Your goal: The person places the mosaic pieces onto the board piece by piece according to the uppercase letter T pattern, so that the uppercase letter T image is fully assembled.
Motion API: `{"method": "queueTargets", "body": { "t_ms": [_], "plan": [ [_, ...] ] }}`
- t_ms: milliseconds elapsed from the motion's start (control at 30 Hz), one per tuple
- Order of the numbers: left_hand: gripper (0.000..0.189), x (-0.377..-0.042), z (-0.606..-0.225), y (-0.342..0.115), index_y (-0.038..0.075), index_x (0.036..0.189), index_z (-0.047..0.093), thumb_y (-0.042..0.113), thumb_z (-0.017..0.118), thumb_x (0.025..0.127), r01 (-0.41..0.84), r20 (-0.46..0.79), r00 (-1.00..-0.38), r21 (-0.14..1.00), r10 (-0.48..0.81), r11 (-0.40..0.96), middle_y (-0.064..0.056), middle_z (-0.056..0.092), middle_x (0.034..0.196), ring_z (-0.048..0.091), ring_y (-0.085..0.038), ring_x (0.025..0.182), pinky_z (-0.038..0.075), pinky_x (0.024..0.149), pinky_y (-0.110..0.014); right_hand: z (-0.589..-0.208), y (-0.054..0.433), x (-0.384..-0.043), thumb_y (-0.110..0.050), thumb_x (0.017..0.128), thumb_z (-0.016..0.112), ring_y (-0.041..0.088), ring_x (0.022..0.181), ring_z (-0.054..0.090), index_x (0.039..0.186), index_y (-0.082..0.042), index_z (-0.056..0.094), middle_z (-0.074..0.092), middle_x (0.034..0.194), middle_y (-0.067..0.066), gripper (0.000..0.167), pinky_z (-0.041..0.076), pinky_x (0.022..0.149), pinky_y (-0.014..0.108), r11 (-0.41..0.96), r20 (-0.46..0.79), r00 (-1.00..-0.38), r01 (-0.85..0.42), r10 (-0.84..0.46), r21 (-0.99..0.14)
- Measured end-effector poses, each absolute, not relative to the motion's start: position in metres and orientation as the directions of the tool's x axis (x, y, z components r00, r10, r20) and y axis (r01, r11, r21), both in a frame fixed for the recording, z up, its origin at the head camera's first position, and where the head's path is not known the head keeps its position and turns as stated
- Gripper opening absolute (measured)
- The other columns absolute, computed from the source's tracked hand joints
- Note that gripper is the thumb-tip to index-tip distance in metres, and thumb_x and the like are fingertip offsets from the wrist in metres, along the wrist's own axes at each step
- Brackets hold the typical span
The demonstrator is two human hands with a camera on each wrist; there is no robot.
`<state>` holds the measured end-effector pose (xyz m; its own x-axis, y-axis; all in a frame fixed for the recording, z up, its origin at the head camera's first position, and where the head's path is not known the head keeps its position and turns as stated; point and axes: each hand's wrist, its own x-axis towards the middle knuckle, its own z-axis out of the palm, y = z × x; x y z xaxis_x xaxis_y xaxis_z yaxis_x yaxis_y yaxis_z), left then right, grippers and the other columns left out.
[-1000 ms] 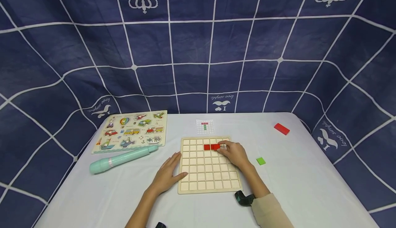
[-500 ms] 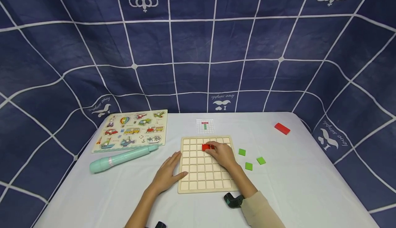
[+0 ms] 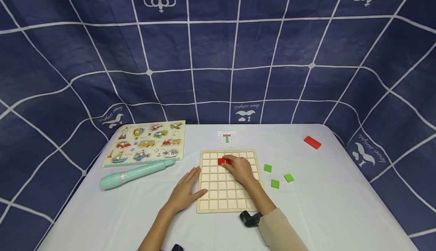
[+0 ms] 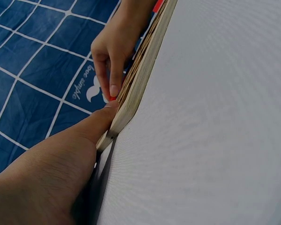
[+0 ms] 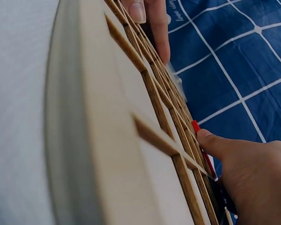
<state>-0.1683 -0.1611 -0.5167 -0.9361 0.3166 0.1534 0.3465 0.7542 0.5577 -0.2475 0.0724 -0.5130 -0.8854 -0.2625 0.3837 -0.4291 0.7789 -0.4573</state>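
A wooden grid board lies on the white table. My left hand rests along its left edge with fingers straight. In the left wrist view, the left thumb touches the board's rim. Over the upper part of the grid, my right hand pinches a red tile between thumb and fingers. Another red tile shows just left of the fingertips. From the right wrist, the right thumb lies against red pieces standing slightly above the grid. The fingers behind are partly hidden.
Green tiles lie right of the board, and a red block farther right. Behind the board is a printed grid card with a red and green T. At left are a picture puzzle and a mint-green microphone-shaped object.
My right hand has moved left along the upper row, and the red tiles have shifted left with it. Two more green tiles came into view beside the board. My left hand stayed put.
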Motion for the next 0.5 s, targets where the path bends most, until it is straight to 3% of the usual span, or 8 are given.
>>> {"method": "queueTargets", "body": {
  "t_ms": [100, 267, 500],
  "plan": [
    [0.083, -0.1682, -0.5165, -0.1615, 0.006, 0.145, 0.029, 0.051, 0.061, 0.083, 0.347, 0.154, -0.936, 0.554, 0.317, 0.756, -0.012, 0.028, 0.148, 0.023, -0.030, 0.135, 0.023, 0.107, -0.049, -0.5126, 0.0724, -0.2473, -0.037, 0.081, 0.069, 0.010, 0.049, 0.038, 0.106, -0.015, 0.070, 0.038, 0.045, -0.010, 0.034, 0.039, 0.051, 0.027, 0.781, 0.374, -0.887, -0.430, -0.270, -0.454],
    [0.082, -0.1685, -0.5174, -0.1618, 0.006, 0.144, 0.030, 0.052, 0.061, 0.083, 0.353, 0.160, -0.934, 0.554, 0.320, 0.754, -0.013, 0.028, 0.148, 0.024, -0.031, 0.135, 0.023, 0.107, -0.049, -0.5122, 0.0727, -0.2473, -0.038, 0.081, 0.069, 0.008, 0.048, 0.034, 0.107, -0.015, 0.070, 0.035, 0.044, -0.012, 0.035, 0.037, 0.050, 0.025, 0.787, 0.364, -0.891, -0.422, -0.270, -0.450],
    [0.083, -0.1679, -0.5178, -0.1622, 0.006, 0.144, 0.030, 0.052, 0.061, 0.083, 0.356, 0.174, -0.933, 0.558, 0.314, 0.749, -0.013, 0.029, 0.148, 0.025, -0.031, 0.135, 0.024, 0.106, -0.050, -0.5096, 0.0761, -0.2424, -0.041, 0.081, 0.069, 0.015, 0.058, 0.054, 0.110, -0.016, 0.069, 0.061, 0.062, -0.001, 0.038, 0.046, 0.058, 0.031, 0.792, 0.335, -0.906, -0.398, -0.260, -0.463]
  ]
}}
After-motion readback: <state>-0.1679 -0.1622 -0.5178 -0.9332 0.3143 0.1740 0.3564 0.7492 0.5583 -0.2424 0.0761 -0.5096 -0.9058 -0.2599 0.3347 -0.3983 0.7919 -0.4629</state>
